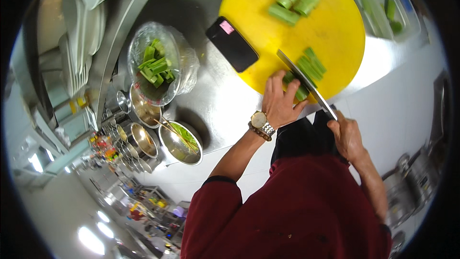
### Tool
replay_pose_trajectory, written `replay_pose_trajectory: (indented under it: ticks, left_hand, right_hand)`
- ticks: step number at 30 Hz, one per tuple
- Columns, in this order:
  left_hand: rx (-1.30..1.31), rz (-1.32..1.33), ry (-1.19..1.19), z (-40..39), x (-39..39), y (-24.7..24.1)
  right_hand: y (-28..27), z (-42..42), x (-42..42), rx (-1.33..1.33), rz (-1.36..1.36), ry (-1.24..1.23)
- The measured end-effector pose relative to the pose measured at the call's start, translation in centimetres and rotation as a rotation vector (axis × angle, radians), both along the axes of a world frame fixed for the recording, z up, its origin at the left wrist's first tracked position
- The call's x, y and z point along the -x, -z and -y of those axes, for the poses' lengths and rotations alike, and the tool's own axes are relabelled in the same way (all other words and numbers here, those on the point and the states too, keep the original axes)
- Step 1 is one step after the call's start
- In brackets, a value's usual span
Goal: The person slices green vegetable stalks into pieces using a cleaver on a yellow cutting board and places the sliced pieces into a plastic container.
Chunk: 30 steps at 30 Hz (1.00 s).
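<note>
My left hand (282,99) presses a green vegetable piece (302,92) down near the front edge of a round yellow cutting board (334,39). In my right hand (348,135) is the handle of a kitchen knife (303,77), its blade standing against that piece. Just right of the blade lie several cut green strips (311,64). Farther back on the board are three thick stalk sections (307,1). A black smartphone (233,45) rests partly on the board's left rim.
Left on the steel counter (226,97) stands a plastic-lined container (187,68) holding green pieces. Nearby, a steel bowl (179,144) holds shredded greens, with chopsticks across it. A clear plastic bin (381,25) is at the back right. Stacked white dishes (82,36) stand at the left.
</note>
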<state>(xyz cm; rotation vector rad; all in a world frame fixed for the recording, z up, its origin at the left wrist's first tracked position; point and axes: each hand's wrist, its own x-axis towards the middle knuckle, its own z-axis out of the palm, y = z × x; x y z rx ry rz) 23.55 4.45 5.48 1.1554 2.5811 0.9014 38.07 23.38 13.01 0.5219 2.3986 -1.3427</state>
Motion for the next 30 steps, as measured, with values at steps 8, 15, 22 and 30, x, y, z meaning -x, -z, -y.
replay_pose_trajectory:
  ticks: [8,15,22,30]
  left_hand:
    - [-0.144,-0.061,-0.033,0.3,-0.2,1.8]
    - [-0.232,-0.101,-0.047,-0.3,0.6,3.5]
    - [-0.181,-0.13,-0.07,0.1,0.1,3.9]
    - [-0.164,-0.18,0.011,0.6,1.1,4.5]
  right_hand:
    - [-0.1,-1.2,-1.3,-0.01,0.011,-0.007]
    - [-0.4,-2.4,-2.0,-0.121,0.02,0.112]
    - [-2.2,-0.9,-3.3,-0.177,-0.063,-0.022]
    - [-3.0,0.5,-4.9,-0.221,-0.032,-0.032]
